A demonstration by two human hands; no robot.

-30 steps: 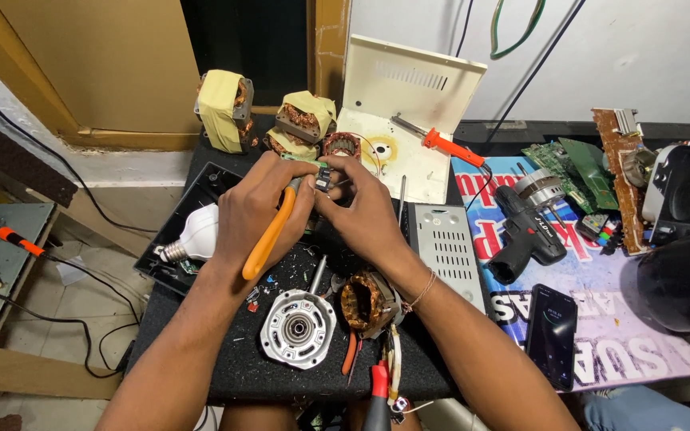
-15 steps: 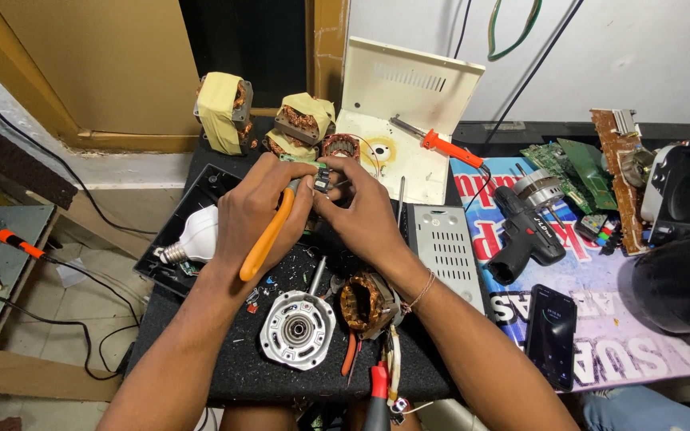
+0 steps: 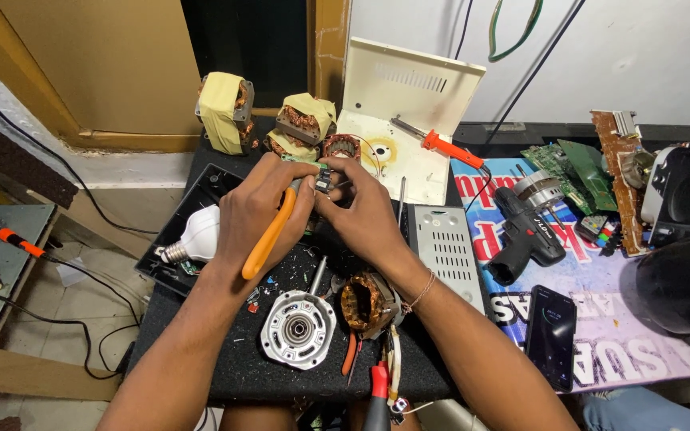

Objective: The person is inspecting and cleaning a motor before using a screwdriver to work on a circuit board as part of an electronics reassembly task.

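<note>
My left hand (image 3: 259, 206) grips a tool with orange handles (image 3: 269, 235), its working end hidden between my fingers. My right hand (image 3: 363, 205) pinches a small dark electronic part (image 3: 323, 178), and both hands meet over it above a black mat (image 3: 225, 363). Below my hands on the mat lie a round silver motor end plate with a shaft (image 3: 299, 326) and a copper-wound motor stator (image 3: 368, 301).
A white bulb (image 3: 193, 237) lies left of my hands. Three taped transformers (image 3: 224, 112) stand at the back beside a cream metal cover (image 3: 407, 96) with an orange screwdriver (image 3: 441, 146). To the right are a cordless drill (image 3: 525, 227), a phone (image 3: 552, 335), circuit boards (image 3: 573, 168) and a vented grey box (image 3: 444, 247).
</note>
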